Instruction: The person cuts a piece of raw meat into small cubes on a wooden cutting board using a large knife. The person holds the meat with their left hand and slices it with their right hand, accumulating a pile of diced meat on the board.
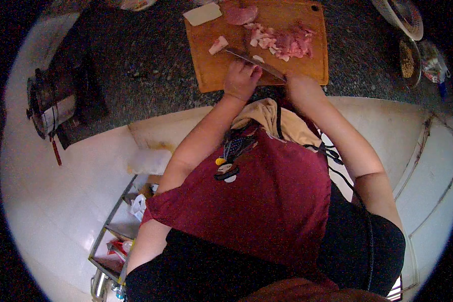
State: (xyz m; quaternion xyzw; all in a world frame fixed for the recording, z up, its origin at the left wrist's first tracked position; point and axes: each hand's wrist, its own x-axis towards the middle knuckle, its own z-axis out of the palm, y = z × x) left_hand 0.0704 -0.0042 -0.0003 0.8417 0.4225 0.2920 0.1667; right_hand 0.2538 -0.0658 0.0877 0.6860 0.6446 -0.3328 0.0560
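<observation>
My right hand [304, 85] grips a kitchen knife [273, 71] at the front edge of a wooden cutting board [207, 73]. Its blade slants up and to the left across the board, the tip close to a small chunk of raw fatty meat [218, 45]. Beside the blade, on its near side, my left hand [242, 77] rests with curled fingers; whether anything is under them is hidden. A small pale strip of fat [258, 59] lies just beyond the blade. Farther back are a pile of chopped raw meat [283, 40] and a larger pink meat piece [241, 14].
A pale flat slab [202, 14] lies at the board's back left corner. On the dark speckled countertop [147, 68], a strainer-like bowl [402, 19], a dish of grains [410, 62] and a plastic bag [433, 62] stand right. A dark appliance [53, 102] is left.
</observation>
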